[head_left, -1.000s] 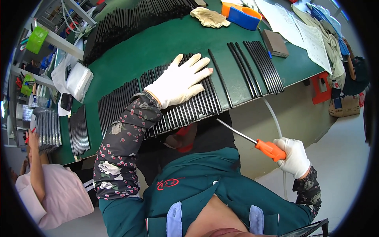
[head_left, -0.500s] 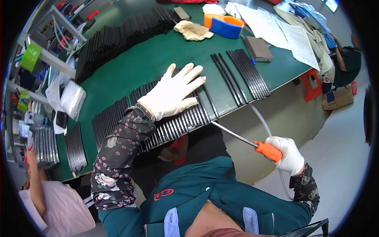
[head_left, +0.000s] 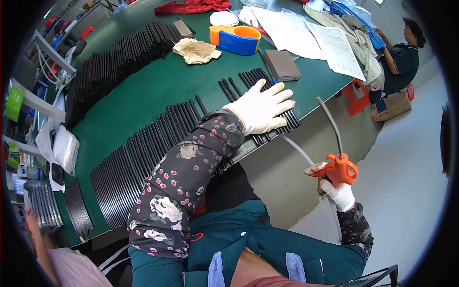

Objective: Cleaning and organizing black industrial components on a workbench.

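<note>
My left hand [head_left: 262, 107], in a white glove, lies flat with fingers spread over a small group of black rods [head_left: 292, 120] at the table's right front edge. The rods' near ends stick out past the edge. My right hand [head_left: 338, 195], also gloved, is closed around an orange air blow gun [head_left: 340, 171] off the table to the right. Its bent metal nozzle [head_left: 332, 122] points up and away. A pale hose [head_left: 297, 149] hangs between the table edge and that hand. To the left, a long row of black rods [head_left: 158, 134] lies side by side.
A big pile of black rods [head_left: 119, 60] lies at the back of the green table [head_left: 110, 126]. A crumpled cloth [head_left: 196, 50], a blue and orange tape dispenser [head_left: 237, 39], a brown block [head_left: 282, 65] and papers [head_left: 291, 34] sit farther back. Another person [head_left: 406, 62] is at the far right.
My left hand has moved right, from the long row onto the small group of rods. My right hand has turned the blow gun, so its nozzle swung from the table edge to pointing upward.
</note>
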`<action>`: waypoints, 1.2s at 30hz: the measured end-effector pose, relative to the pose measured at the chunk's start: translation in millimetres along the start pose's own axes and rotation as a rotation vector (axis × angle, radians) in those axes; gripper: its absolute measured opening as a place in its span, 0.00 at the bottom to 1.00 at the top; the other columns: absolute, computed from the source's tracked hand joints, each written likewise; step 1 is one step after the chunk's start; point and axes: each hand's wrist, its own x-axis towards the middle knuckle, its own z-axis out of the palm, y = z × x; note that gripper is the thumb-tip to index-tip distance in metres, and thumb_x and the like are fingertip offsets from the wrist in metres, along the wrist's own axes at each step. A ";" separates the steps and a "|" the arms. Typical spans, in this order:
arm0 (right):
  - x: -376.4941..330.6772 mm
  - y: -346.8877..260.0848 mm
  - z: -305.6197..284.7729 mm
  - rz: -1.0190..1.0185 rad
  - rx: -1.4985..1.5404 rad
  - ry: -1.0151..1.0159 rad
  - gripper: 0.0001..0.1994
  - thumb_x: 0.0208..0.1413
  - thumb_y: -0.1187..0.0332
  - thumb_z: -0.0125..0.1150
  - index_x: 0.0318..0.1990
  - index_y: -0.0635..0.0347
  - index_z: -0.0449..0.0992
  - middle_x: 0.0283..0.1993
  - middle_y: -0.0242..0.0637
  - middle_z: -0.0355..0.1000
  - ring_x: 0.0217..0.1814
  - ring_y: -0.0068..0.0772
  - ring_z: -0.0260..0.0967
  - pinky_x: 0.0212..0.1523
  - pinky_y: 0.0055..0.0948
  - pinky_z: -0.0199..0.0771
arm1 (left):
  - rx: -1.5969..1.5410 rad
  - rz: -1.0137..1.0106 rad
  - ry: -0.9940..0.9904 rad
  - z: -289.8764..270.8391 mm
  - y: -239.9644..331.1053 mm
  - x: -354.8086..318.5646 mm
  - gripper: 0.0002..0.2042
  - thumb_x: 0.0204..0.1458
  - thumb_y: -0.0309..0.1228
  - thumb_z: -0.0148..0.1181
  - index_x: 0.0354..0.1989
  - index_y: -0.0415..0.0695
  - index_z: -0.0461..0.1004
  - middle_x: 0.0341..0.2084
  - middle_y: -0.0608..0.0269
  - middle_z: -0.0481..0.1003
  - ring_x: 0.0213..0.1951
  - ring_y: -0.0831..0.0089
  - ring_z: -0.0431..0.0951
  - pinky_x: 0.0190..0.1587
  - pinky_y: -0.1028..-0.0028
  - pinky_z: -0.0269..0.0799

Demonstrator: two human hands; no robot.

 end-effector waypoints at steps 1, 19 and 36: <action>2.2 4.6 -1.6 -0.038 0.016 -0.013 0.18 0.53 0.80 0.56 0.53 0.61 0.67 0.51 0.42 0.72 0.58 0.36 0.68 0.56 0.34 0.65 | -0.007 -0.001 -0.003 2.5 -1.1 -1.4 0.26 0.58 0.48 0.46 0.61 0.47 0.63 0.62 0.58 0.60 0.66 0.63 0.55 0.64 0.53 0.51; 15.5 9.4 -4.1 -0.040 -0.452 -0.007 0.16 0.41 0.78 0.59 0.42 0.61 0.75 0.38 0.39 0.75 0.39 0.38 0.74 0.44 0.30 0.72 | 0.042 -0.071 -0.032 -27.2 -26.6 -76.5 0.23 0.60 0.46 0.46 0.60 0.48 0.64 0.61 0.60 0.62 0.66 0.61 0.56 0.65 0.55 0.53; -12.8 -15.4 15.5 -0.122 -1.027 -0.231 0.11 0.36 0.73 0.62 0.33 0.56 0.75 0.31 0.40 0.73 0.31 0.48 0.71 0.34 0.34 0.72 | -0.053 -0.107 -0.051 -37.2 -12.3 -82.4 0.22 0.59 0.43 0.47 0.58 0.45 0.65 0.62 0.57 0.61 0.67 0.59 0.53 0.68 0.51 0.46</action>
